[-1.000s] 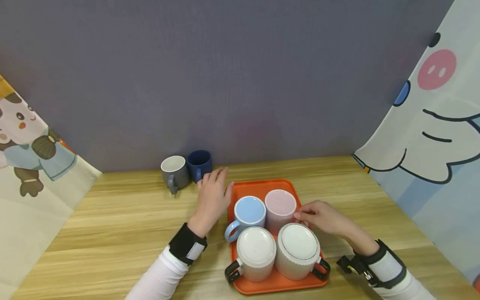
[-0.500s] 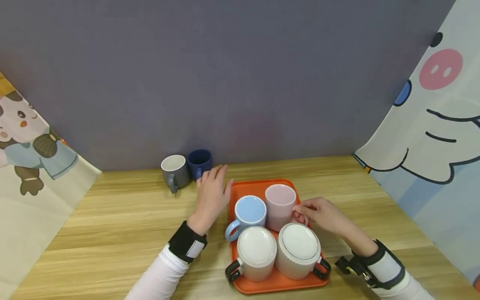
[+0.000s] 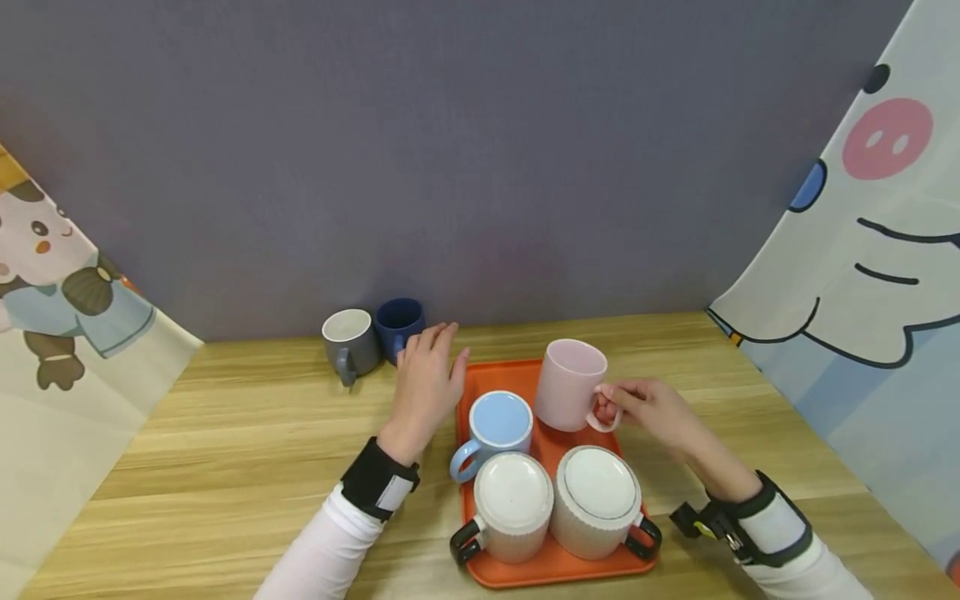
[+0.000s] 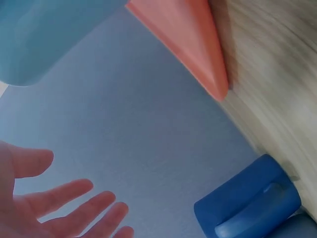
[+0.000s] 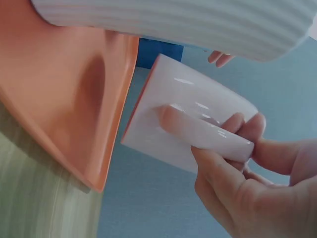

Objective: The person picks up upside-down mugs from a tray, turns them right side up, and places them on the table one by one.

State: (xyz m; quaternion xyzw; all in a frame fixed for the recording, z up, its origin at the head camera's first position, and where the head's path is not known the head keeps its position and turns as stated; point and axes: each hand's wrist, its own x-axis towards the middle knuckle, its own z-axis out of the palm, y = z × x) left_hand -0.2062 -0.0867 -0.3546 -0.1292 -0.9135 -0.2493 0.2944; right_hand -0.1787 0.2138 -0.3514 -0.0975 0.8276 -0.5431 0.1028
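Observation:
My right hand (image 3: 660, 417) pinches the handle of a pale pink mug (image 3: 564, 396), which is raised over the back right of an orange tray (image 3: 486, 377). In the right wrist view, thumb and fingers close round that handle (image 5: 210, 133), and the mug's far end is clear of the tray. My left hand (image 3: 426, 385) hovers left of the tray, fingers extended and holding nothing, its tips overlapping a dark blue mug (image 3: 397, 319). The left wrist view shows this hand (image 4: 59, 213) apart from the dark blue mug (image 4: 247, 203).
A light blue mug (image 3: 501, 418) stands upside down on the tray. Two ribbed white mugs (image 3: 513, 508) with black handles stand upside down at its front. A grey mug (image 3: 352, 346) sits upright beside the dark blue one, near the grey back panel (image 3: 480, 167).
My right hand has lifted the pink mug off the tray and moved it up and slightly back, tilting it a little. The left hand stays nearly in place.

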